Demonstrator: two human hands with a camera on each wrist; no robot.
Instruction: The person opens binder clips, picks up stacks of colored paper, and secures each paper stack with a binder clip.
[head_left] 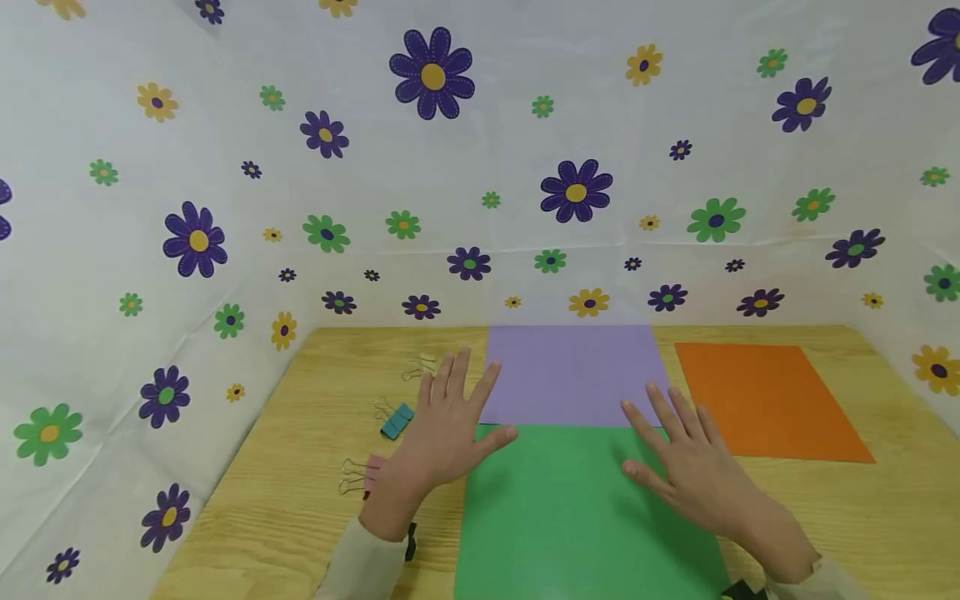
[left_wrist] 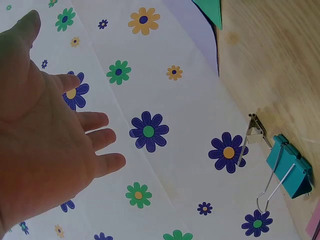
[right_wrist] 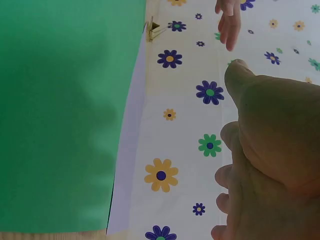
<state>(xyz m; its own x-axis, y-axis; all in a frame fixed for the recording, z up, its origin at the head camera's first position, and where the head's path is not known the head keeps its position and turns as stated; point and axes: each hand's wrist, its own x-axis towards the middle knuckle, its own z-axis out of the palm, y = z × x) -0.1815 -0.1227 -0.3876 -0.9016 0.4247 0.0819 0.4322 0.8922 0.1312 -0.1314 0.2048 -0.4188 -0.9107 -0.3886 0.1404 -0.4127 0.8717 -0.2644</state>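
Both hands hover with fingers spread and nothing held. My left hand (head_left: pixel 446 429) hangs over the table by the left edge of the green sheet (head_left: pixel 585 517), close to the binder clips. Over that sheet's right side is my right hand (head_left: pixel 690 467). A purple sheet (head_left: pixel 573 375) lies behind the green one, its near edge meeting it. To the left are a pink binder clip (head_left: pixel 372 473), partly hidden by the left wrist, a teal binder clip (head_left: pixel 397 422) and a small pale yellow binder clip (head_left: pixel 427 363). In the left wrist view the teal clip (left_wrist: pixel 290 167) shows its wire handles.
An orange sheet (head_left: pixel 772 400) lies on the wooden table (head_left: pixel 262 492) to the right. White cloth (head_left: pixel 480 150) printed with purple, green and yellow flowers hangs behind the table and along both sides.
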